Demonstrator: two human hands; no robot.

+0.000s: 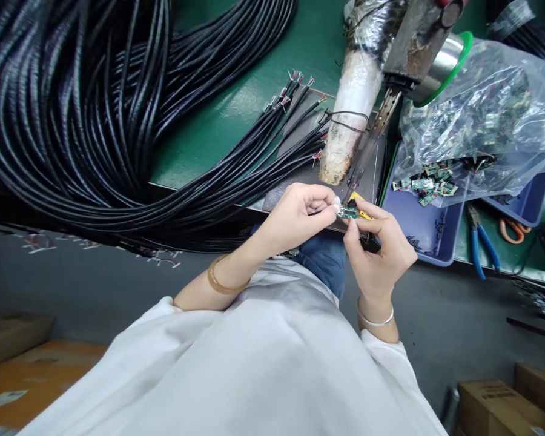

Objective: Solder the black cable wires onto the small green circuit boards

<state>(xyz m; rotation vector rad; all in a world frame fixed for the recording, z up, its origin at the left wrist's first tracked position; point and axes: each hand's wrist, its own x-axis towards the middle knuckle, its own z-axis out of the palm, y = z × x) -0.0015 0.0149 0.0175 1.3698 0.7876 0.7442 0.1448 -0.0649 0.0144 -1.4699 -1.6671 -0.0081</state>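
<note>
Between my two hands, at the table's front edge, is a small green circuit board (349, 212). My right hand (381, 242) pinches it between thumb and fingers from the right. My left hand (302, 212) is closed at the board's left end, its thumb and index finger pressed together; what they hold is too small to make out. Just above the board is the tip of a soldering iron (361, 163), pointing down beside a white wrapped tube (347, 115). A yellow piece (364, 214) shows behind my right fingers.
Thick bundles of black cable (186, 206) with stripped ends cover the left. On the right are a blue tray (447, 245) with small boards, a plastic bag (485, 115) of boards, and blue-handled pliers (481, 242). A green-rimmed metal spool (440, 69) stands behind.
</note>
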